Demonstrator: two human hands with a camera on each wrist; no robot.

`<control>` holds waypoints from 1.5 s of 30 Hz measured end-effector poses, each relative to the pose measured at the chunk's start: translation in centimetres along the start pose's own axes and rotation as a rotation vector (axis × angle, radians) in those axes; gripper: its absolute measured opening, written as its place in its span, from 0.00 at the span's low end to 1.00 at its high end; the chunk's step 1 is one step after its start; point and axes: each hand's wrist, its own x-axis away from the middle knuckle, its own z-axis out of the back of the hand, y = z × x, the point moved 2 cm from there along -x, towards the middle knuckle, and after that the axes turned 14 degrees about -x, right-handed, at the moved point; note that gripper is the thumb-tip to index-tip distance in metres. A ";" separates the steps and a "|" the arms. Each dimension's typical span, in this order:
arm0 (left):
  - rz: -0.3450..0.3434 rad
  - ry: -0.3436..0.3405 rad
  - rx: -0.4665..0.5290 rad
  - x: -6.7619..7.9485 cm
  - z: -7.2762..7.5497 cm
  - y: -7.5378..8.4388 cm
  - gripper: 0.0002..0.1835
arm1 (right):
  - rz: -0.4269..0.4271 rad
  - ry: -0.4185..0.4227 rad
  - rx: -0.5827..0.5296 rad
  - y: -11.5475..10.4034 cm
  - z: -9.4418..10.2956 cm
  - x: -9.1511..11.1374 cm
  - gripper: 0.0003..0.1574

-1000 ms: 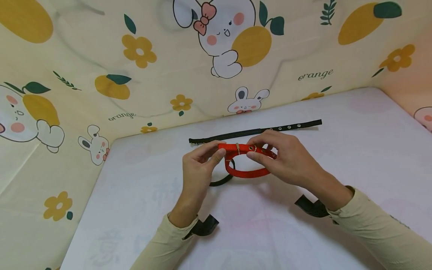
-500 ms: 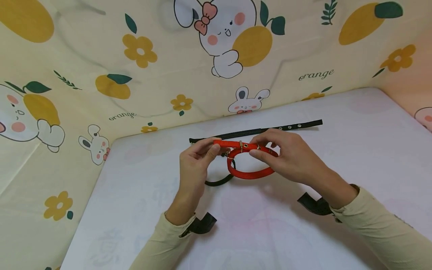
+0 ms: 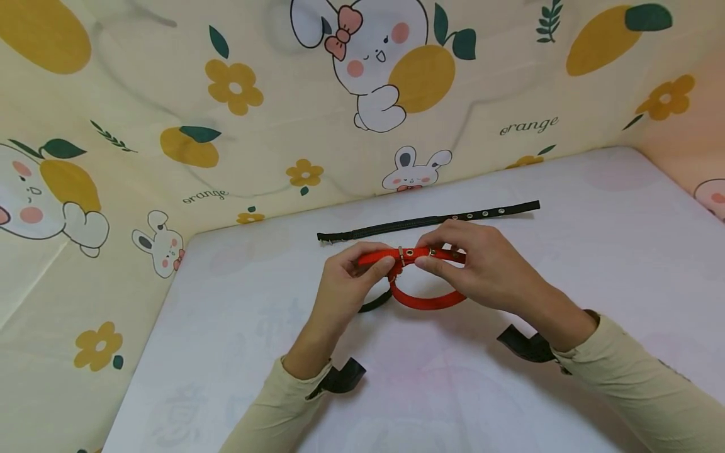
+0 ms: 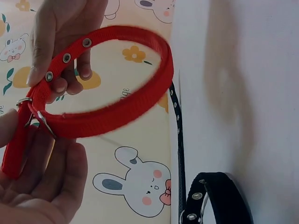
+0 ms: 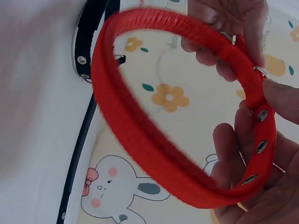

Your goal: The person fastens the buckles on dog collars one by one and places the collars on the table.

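A red pet collar (image 3: 428,303) with metal eyelets is buckled into a loop and held above the table. My left hand (image 3: 352,284) pinches its strap end just left of the metal buckle (image 3: 401,255), thumb in front. On the other side of the buckle, my right hand (image 3: 489,267) grips the eyelet part between thumb and fingers. The left wrist view shows the red loop (image 4: 112,120) hanging between both hands, several eyelets in its band. Up close in the right wrist view, the right thumb (image 5: 282,100) presses beside the D-shaped ring.
Behind the hands a black collar (image 3: 430,221) lies stretched out along the white table (image 3: 425,390). A second black collar (image 3: 375,303), looped, lies below the left hand, partly hidden. A patterned cloth (image 3: 272,138) backs the table.
The left hand first shifted left along the strap end, then came back right and lower, its thumb now close to the buckle. The red loop dropped slightly. The right hand stayed nearly in place.
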 end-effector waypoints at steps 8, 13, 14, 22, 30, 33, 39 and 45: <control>-0.015 0.002 0.009 -0.2 0.1 0.0 0.10 | -0.030 -0.032 0.024 -0.1 0.1 0.0 0.09; -0.017 0.032 -0.013 -0.2 0.3 0.0 0.12 | -0.038 -0.059 0.035 0.0 0.3 -0.1 0.10; -0.014 0.037 -0.015 -0.2 0.3 0.0 0.12 | -0.043 -0.062 0.036 0.0 0.3 -0.1 0.10; -0.021 0.062 0.023 -0.2 0.9 0.2 0.12 | -0.027 -0.061 0.046 0.0 0.6 -0.1 0.08; -0.034 0.083 0.070 -0.3 1.2 0.3 0.11 | -0.023 -0.052 0.036 0.1 1.1 -0.1 0.06; -0.033 0.085 0.074 -0.4 1.1 0.3 0.13 | -0.001 -0.046 0.030 0.3 1.1 -0.1 0.05; 0.043 0.059 0.257 -0.3 0.8 0.3 0.29 | -0.101 -0.042 -0.065 0.4 1.4 -0.4 0.09; 0.061 0.036 0.254 -0.3 0.2 0.0 0.26 | -0.206 -0.021 -0.141 0.3 1.8 -0.5 0.12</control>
